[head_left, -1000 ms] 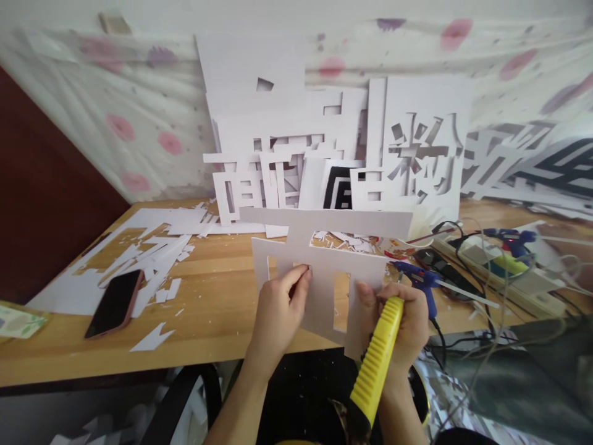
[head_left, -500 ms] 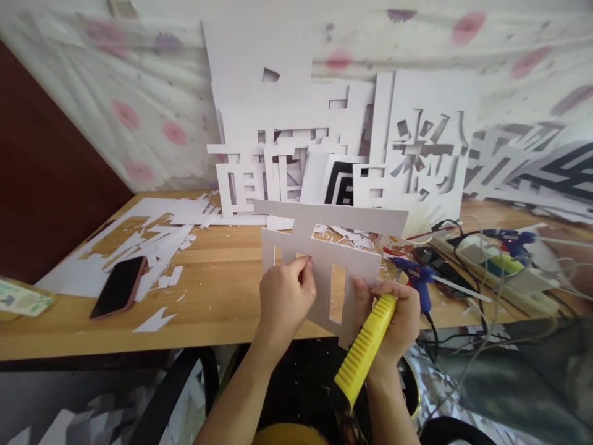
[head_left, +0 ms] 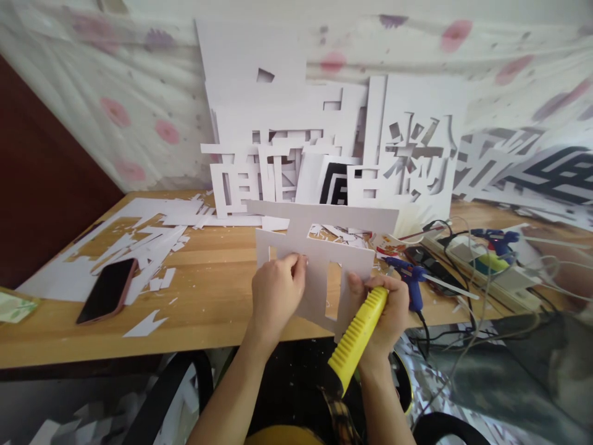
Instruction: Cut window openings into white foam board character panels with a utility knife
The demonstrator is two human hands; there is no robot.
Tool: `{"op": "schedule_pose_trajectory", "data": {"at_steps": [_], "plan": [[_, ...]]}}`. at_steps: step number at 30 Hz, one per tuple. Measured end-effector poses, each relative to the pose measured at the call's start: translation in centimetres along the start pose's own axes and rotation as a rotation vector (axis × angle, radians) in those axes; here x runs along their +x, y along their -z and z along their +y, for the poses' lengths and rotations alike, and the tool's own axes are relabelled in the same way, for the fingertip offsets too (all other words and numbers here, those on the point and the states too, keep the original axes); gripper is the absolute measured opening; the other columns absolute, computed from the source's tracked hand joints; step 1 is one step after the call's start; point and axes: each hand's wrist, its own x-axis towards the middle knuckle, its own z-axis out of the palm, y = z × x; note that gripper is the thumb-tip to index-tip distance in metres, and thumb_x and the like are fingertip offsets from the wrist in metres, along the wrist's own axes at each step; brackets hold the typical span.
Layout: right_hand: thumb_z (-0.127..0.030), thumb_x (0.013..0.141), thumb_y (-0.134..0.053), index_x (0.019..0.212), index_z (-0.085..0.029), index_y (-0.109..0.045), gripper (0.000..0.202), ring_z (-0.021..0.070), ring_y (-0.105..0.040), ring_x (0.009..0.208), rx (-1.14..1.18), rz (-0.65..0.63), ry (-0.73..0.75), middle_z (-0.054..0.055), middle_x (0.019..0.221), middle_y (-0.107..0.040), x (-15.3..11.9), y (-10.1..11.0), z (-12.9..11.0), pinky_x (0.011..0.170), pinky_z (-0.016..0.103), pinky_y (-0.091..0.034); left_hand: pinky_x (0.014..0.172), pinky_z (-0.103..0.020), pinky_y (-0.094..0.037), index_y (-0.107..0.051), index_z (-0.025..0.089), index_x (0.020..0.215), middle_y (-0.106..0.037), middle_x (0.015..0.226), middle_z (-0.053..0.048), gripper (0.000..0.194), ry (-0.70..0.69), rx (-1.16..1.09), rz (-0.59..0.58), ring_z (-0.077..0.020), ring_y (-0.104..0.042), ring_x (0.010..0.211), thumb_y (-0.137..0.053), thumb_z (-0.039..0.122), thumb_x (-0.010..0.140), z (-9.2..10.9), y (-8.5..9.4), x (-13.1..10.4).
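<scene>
A white board cutout [head_left: 319, 269] with rectangular openings is held upright above the table's front edge. My left hand [head_left: 278, 290] is closed on its left part, thumb and index finger pressed together at the board. My right hand [head_left: 386, 315] grips a tool with a ribbed yellow handle [head_left: 359, 340], its lower end black, and its thumb touches the board's right side. The tool's other end is hidden.
On the wooden table [head_left: 222, 309], a phone [head_left: 107, 290] and white scraps [head_left: 146, 324] lie left. Blue glue guns [head_left: 410, 278], cables and a power strip [head_left: 486, 275] are at the right. Cut white boards [head_left: 259, 80] lean behind. A person's blurred arm [head_left: 563, 247] shows far right.
The view has shifted slightly, so the table items appear a little further left. Both hands keep hold of the white cutout and the yellow tool, with little change in pose.
</scene>
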Motion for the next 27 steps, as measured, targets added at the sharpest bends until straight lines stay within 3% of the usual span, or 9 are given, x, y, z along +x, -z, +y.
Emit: {"op": "schedule_pose_trajectory", "data": {"at_steps": [4, 8, 14, 19, 21, 23, 27], "plan": [[-0.037, 0.084, -0.072, 0.081, -0.022, -0.052, 0.026, 0.0117, -0.045, 0.064, 0.035, -0.028, -0.121, -0.006, 0.073, -0.049, 0.2, -0.1, 0.3, 0.064, 0.027, -0.037, 0.062, -0.025, -0.044, -0.072, 0.022, 0.083, -0.071, 0.064, 0.002, 0.033, -0.035, -0.338, -0.109, -0.0133, -0.064, 0.059, -0.046, 0.036, 0.099, -1.1, 0.7, -0.3], [-0.041, 0.083, -0.073, 0.084, -0.021, -0.051, 0.03, 0.0114, -0.042, 0.064, 0.047, -0.013, -0.21, -0.006, 0.074, -0.047, 0.6, 0.1, 1.0, 0.064, 0.027, -0.035, 0.06, -0.024, -0.048, -0.076, 0.021, 0.1, -0.071, 0.066, 0.002, 0.025, -0.051, -0.384, -0.008, -0.0128, -0.065, 0.059, -0.056, 0.034, 0.094, -2.0, 1.8, -0.9], [-0.049, 0.078, -0.075, 0.086, -0.022, -0.049, 0.039, 0.0111, -0.044, 0.065, 0.092, -0.031, -0.367, -0.006, 0.075, -0.047, 1.2, 0.4, 2.3, 0.064, 0.027, -0.035, 0.058, -0.022, -0.048, -0.075, 0.023, 0.084, -0.07, 0.062, 0.004, 0.014, -0.063, -0.3, 0.306, -0.0111, -0.064, 0.056, -0.067, 0.034, 0.088, -2.6, 2.9, -1.6], [-0.05, 0.074, -0.077, 0.085, -0.023, -0.047, 0.042, 0.0107, -0.04, 0.062, 0.158, -0.036, -0.449, -0.008, 0.071, -0.045, 1.3, 0.1, 2.3, 0.061, 0.025, -0.034, 0.059, -0.024, -0.046, -0.061, 0.021, 0.059, -0.061, 0.055, 0.003, 0.039, -0.004, -0.272, 0.481, -0.0109, -0.056, 0.054, -0.062, 0.04, 0.093, -2.9, 3.8, -2.4], [-0.05, 0.074, -0.076, 0.084, -0.023, -0.048, 0.04, 0.0111, -0.04, 0.062, 0.155, -0.036, -0.453, -0.007, 0.07, -0.045, 1.4, 0.0, 1.9, 0.061, 0.026, -0.034, 0.071, -0.027, -0.05, -0.066, 0.021, 0.07, -0.068, 0.071, 0.0, 0.031, -0.058, -0.269, 0.547, -0.0142, -0.063, 0.07, -0.06, 0.038, 0.094, -3.4, 3.9, -2.3], [-0.049, 0.074, -0.076, 0.084, -0.023, -0.049, 0.039, 0.0116, -0.04, 0.063, 0.153, -0.038, -0.447, -0.007, 0.07, -0.045, 1.4, 0.1, 1.6, 0.063, 0.026, -0.034, 0.088, -0.034, -0.052, -0.071, 0.022, 0.096, -0.072, 0.098, -0.005, 0.018, -0.156, -0.202, 0.582, -0.02, -0.066, 0.094, -0.065, 0.038, 0.091, -4.1, 3.9, -1.7], [-0.047, 0.076, -0.076, 0.086, -0.023, -0.05, 0.036, 0.0117, -0.042, 0.064, 0.164, -0.071, -0.43, -0.007, 0.071, -0.045, 0.9, 0.1, 1.5, 0.064, 0.026, -0.034, 0.115, -0.058, -0.034, -0.066, 0.024, 0.128, -0.055, 0.144, -0.015, 0.039, -0.319, 0.117, 0.508, -0.0346, -0.049, 0.135, -0.063, 0.04, 0.092, -4.8, 2.5, -0.9]]}}
